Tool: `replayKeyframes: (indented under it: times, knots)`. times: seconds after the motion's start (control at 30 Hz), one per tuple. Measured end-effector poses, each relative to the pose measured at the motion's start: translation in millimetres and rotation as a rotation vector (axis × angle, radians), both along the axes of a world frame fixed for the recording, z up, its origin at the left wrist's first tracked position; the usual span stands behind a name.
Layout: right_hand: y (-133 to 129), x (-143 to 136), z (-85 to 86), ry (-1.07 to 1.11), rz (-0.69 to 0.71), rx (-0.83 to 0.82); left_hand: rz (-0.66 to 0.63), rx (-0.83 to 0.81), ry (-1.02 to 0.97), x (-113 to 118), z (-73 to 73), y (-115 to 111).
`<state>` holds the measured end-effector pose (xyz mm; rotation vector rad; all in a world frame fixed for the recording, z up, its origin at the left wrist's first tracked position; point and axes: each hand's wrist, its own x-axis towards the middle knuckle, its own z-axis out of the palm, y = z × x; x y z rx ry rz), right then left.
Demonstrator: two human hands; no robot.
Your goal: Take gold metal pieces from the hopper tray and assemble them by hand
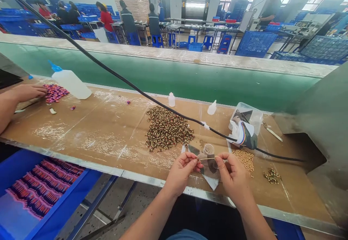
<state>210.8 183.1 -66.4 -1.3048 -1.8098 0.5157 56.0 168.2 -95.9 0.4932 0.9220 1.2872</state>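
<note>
Between the fingertips of my left hand [181,173] is a small dark brown and cream piece [197,159]. My right hand [235,176] pinches a thin pale stick [208,158], whose far end reaches that piece. Below the stick lies a grey and white cloth [211,180], and a small clear cup [208,148] stands just beyond it. A large pile of similar brown and cream pieces [168,129] spreads on the cardboard-covered bench, left of and beyond my hands. To the right are a heap of small tan pieces [244,159] and a small group of dark pieces [272,176].
A black cable [119,75] crosses above the bench. Behind stand small white bottles [171,100] and a clear box [257,115] with cloth. At left, another person's hand [29,92] touches pink-purple pieces [56,92] beside a large bottle [72,83]. A blue tray [62,205] sits below.
</note>
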Motion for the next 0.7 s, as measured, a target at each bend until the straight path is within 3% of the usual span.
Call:
replayKeyframes:
  times: [0.7]
  knots:
    - [-0.9,-2.9,-3.3,-0.037,0.042,0.124,-0.002,0.020,0.026,-0.6,-4.9,-1.7]
